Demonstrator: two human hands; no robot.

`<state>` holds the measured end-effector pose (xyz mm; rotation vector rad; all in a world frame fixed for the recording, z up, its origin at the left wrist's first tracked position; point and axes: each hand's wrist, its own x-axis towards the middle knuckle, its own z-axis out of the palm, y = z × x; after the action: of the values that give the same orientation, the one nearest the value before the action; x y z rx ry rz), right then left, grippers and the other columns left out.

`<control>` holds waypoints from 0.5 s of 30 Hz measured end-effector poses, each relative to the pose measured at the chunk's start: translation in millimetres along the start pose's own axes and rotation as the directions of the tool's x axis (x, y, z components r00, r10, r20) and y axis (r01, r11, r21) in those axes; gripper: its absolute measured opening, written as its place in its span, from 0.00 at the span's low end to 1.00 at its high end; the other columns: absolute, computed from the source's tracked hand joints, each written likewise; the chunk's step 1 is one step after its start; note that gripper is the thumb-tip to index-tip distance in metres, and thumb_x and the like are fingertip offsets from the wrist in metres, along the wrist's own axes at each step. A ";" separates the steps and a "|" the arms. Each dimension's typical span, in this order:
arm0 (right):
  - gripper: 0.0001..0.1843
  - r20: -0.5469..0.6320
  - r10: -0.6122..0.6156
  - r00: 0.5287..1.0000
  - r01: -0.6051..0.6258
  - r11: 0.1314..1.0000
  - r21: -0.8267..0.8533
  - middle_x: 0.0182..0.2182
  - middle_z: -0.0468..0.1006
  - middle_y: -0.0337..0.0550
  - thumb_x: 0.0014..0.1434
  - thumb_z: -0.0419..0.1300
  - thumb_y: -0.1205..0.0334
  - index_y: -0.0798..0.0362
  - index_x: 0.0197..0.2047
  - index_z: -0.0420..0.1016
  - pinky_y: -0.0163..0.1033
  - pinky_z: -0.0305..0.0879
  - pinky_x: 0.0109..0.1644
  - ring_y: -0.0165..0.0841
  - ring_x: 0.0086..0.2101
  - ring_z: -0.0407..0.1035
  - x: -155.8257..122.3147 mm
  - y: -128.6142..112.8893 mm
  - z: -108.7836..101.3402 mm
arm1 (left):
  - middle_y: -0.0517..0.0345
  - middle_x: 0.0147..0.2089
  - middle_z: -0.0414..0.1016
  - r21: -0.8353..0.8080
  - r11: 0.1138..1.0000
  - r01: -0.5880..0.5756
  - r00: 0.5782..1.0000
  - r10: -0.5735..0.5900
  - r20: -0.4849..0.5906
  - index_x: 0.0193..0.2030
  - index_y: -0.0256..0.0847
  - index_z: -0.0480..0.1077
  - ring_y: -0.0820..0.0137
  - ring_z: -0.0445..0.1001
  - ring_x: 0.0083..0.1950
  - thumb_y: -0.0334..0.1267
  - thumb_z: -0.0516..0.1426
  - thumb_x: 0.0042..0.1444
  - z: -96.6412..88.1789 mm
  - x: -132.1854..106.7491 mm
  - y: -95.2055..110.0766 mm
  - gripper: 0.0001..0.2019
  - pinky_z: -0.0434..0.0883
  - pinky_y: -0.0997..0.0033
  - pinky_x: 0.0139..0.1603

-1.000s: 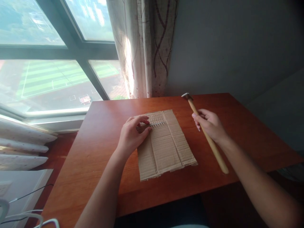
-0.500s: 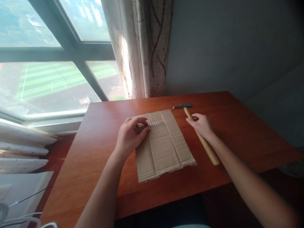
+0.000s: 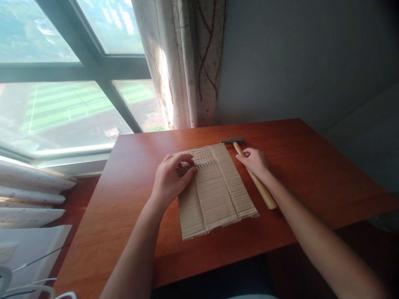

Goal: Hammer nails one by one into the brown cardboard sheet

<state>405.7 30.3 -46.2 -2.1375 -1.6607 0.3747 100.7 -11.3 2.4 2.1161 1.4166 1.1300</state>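
Observation:
A piece of corrugated cardboard (image 3: 218,195) lies flat on the table. Its far part has a patch of small holes (image 3: 204,155), and along the near side of that patch runs a row of small metallic pieces like nails (image 3: 207,163). My left hand (image 3: 171,174) rests over the cardboard's far left, thumb and forefinger closed together at the row's left end; whatever is between them is too small to make out. To the right of the cardboard, my right hand (image 3: 255,162) grips the wooden handle of a hammer (image 3: 260,187), its dark head pointing away from me near the far right corner.
The reddish-brown wooden table (image 3: 124,199) stands against a grey wall (image 3: 296,62). A window (image 3: 62,104) and a patterned curtain (image 3: 187,62) are behind it on the left. White cables (image 3: 31,286) hang at the lower left.
My right hand and the hammer have shifted left, so the hammer head is now at the cardboard's far right corner. My left hand and the cardboard have hardly moved.

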 end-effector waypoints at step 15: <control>0.14 0.030 -0.032 0.999 0.035 0.992 -0.120 0.41 0.85 0.51 0.59 0.63 0.51 0.53 0.40 0.80 0.40 0.65 0.41 0.43 0.42 0.78 5.8 -2.1 12.8 | 0.59 0.42 0.81 0.000 1.000 0.001 1.000 -0.001 -0.005 0.45 0.44 0.76 0.66 0.74 0.43 0.33 0.63 0.55 0.8 -0.8 -0.8 0.10 0.74 0.63 0.48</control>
<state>399.7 38.3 -56.2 -2.1967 -1.7745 0.3020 100.7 -11.5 1.0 2.1136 1.4195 1.1356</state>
